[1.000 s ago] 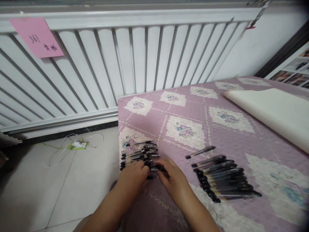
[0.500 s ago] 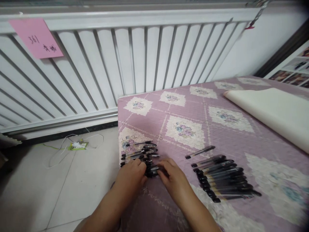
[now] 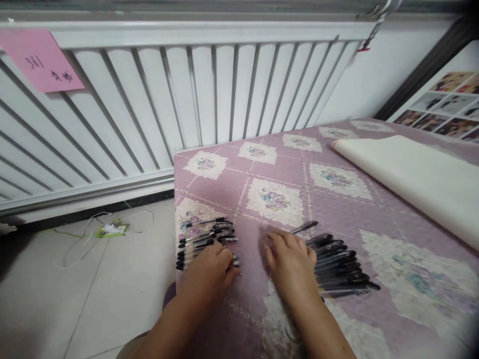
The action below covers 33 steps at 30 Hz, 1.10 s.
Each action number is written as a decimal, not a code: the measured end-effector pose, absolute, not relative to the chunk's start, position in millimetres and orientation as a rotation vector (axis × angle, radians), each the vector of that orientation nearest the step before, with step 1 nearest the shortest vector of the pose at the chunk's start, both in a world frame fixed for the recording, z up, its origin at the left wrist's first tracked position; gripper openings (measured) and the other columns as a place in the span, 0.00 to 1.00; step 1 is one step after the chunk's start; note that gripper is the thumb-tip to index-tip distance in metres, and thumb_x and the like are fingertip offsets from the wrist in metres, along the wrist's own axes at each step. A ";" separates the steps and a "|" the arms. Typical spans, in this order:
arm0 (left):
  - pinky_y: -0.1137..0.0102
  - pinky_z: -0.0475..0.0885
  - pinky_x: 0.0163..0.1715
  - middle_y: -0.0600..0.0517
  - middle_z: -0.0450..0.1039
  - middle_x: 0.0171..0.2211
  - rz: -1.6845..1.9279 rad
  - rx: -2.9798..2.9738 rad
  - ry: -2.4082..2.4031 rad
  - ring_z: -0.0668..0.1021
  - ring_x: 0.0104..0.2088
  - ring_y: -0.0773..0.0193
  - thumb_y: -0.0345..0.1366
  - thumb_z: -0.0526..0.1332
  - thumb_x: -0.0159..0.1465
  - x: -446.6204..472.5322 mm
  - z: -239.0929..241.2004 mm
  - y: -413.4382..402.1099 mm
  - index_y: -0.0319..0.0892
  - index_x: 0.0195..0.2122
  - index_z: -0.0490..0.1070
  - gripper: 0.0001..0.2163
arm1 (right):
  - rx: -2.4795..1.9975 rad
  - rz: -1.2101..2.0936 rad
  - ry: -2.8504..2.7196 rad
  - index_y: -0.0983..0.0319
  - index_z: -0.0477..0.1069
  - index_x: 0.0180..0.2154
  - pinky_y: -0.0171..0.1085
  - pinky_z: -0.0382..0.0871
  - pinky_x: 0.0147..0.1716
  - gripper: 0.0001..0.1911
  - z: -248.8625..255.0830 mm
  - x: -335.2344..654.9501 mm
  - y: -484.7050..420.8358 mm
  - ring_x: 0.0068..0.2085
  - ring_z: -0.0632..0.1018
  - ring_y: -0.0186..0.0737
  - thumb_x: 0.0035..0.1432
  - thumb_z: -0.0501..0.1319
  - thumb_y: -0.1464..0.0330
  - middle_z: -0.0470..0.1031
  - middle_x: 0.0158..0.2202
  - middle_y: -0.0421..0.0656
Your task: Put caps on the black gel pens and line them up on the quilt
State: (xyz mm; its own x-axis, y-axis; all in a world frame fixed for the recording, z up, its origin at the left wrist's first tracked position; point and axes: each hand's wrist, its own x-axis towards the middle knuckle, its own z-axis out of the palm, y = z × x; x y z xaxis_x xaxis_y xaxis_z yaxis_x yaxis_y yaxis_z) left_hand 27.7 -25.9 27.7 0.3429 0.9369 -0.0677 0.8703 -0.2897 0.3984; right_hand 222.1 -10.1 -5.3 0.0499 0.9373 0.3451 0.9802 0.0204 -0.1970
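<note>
Over the near end of the left group of black-capped pens (image 3: 207, 234), my left hand (image 3: 209, 267) is closed, with its fingers curled onto pens there. A pen tip shows beside its thumb; the hand hides the rest. My right hand (image 3: 292, 259) is over the bed at the left end of the other row of pens (image 3: 340, 264), covering part of it. Its curled fingers are blurred, and whether a pen is under them is hidden. One single pen (image 3: 306, 227) sticks out just past that hand, above the row.
Both groups lie on a purple flowered bedspread (image 3: 269, 169). A cream folded sheet (image 3: 407, 169) is at the right. Behind runs a white radiator (image 3: 205, 94) with a pink note (image 3: 43, 60). A power strip (image 3: 112, 230) with cords lies on the tiled floor (image 3: 123, 284) at left.
My right hand has moved right, from the left pens to the other row. My left hand has stayed by the left group. The camera view has shifted slightly.
</note>
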 end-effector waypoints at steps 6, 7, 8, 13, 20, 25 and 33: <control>0.69 0.61 0.35 0.52 0.67 0.34 0.421 2.223 1.581 0.71 0.37 0.61 0.35 0.57 0.63 36.0 23.1 -23.8 0.42 0.31 0.67 0.04 | -2.124 -0.202 -1.953 0.57 0.70 0.48 0.52 0.52 0.48 0.15 -8.6 234.5 -5.5 0.47 0.71 0.49 0.59 0.56 0.66 0.72 0.51 0.45; 0.69 0.61 0.34 0.52 0.67 0.34 0.434 2.218 1.583 0.71 0.37 0.61 0.35 0.57 0.62 36.5 22.7 -23.0 0.42 0.30 0.67 0.04 | -2.120 -0.189 -1.980 0.56 0.70 0.48 0.53 0.51 0.49 0.14 -9.8 234.1 -5.3 0.47 0.71 0.48 0.60 0.56 0.66 0.73 0.51 0.45; 0.69 0.61 0.34 0.52 0.68 0.34 0.443 2.217 1.584 0.71 0.36 0.61 0.35 0.57 0.62 36.9 22.4 -22.4 0.42 0.30 0.67 0.05 | -2.116 -0.181 -1.996 0.55 0.71 0.47 0.54 0.49 0.49 0.13 -11.1 233.3 -5.1 0.47 0.71 0.48 0.60 0.56 0.66 0.73 0.51 0.44; 0.69 0.61 0.34 0.51 0.68 0.33 0.511 2.202 1.558 0.71 0.35 0.62 0.35 0.56 0.63 36.6 23.1 -21.1 0.42 0.29 0.68 0.06 | -2.090 -0.181 -2.056 0.54 0.73 0.42 0.49 0.49 0.48 0.10 -16.7 227.7 -3.2 0.44 0.72 0.47 0.60 0.58 0.66 0.76 0.45 0.42; 0.71 0.62 0.34 0.54 0.68 0.32 0.699 1.998 1.470 0.71 0.34 0.65 0.34 0.55 0.63 32.0 27.7 -21.5 0.43 0.30 0.68 0.05 | -1.982 -0.116 -2.130 0.54 0.73 0.43 0.39 0.51 0.37 0.12 -23.3 226.4 -1.6 0.40 0.73 0.40 0.58 0.58 0.71 0.75 0.41 0.42; 0.71 0.63 0.34 0.54 0.68 0.31 0.758 1.915 1.466 0.71 0.33 0.66 0.33 0.55 0.62 29.3 27.8 -20.6 0.43 0.30 0.69 0.05 | -2.002 -0.187 -1.994 0.55 0.72 0.44 0.41 0.50 0.40 0.11 -26.8 224.3 -2.3 0.42 0.73 0.41 0.59 0.57 0.68 0.73 0.46 0.45; 0.71 0.64 0.33 0.53 0.69 0.30 0.786 1.877 1.436 0.71 0.33 0.65 0.34 0.55 0.62 27.6 29.1 -20.2 0.43 0.29 0.70 0.06 | -1.972 -0.188 -2.039 0.53 0.71 0.46 0.43 0.49 0.44 0.16 -38.6 226.0 1.0 0.43 0.72 0.41 0.58 0.55 0.73 0.74 0.45 0.43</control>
